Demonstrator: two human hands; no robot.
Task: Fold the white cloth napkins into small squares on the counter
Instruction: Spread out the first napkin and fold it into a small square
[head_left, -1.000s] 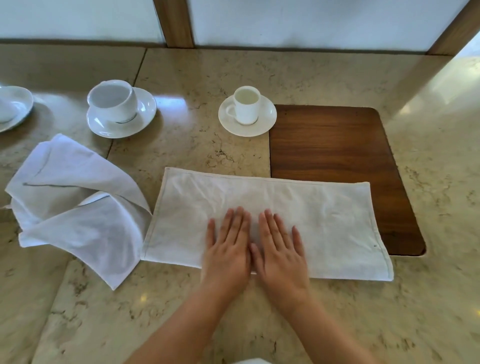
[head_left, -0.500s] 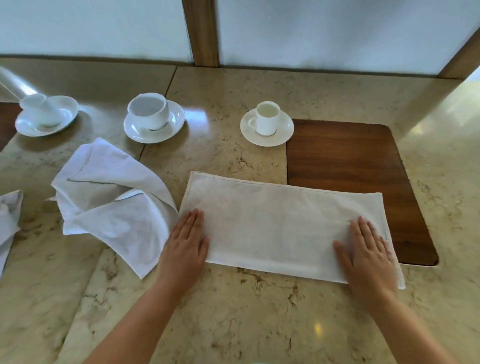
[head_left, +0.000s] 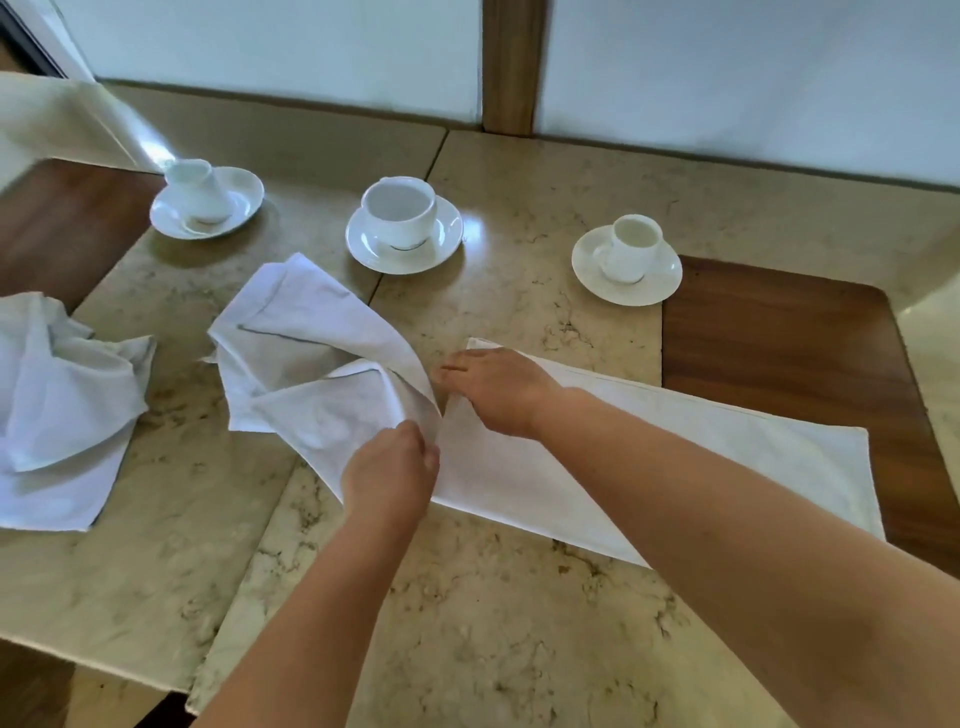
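The half-folded napkin (head_left: 649, 467) lies flat on the bench (head_left: 467, 623) as a long rectangle, its long axis running from the left, far end toward the right, near end, where it overlaps a dark wooden inlay (head_left: 789, 353). Both hands meet at its left short edge, apparently to lift that end and carry it over to the right for the next fold. The left hand (head_left: 389, 467) is curled with its fingertips pinching the near-left corner; the right hand (head_left: 498, 389) lies across the far-left corner, fingers bent down onto the cloth, though a true pinch there cannot be made out. Just left of them, touching the left hand, sits a loosely crumpled napkin (head_left: 311, 374), and another rumpled napkin (head_left: 57, 410) lies well apart at the left edge, both seemingly waiting their turn. Farther back stand three white cups on saucers: a left cup (head_left: 195, 192), a middle cup (head_left: 399, 210) and a right cup (head_left: 635, 247).
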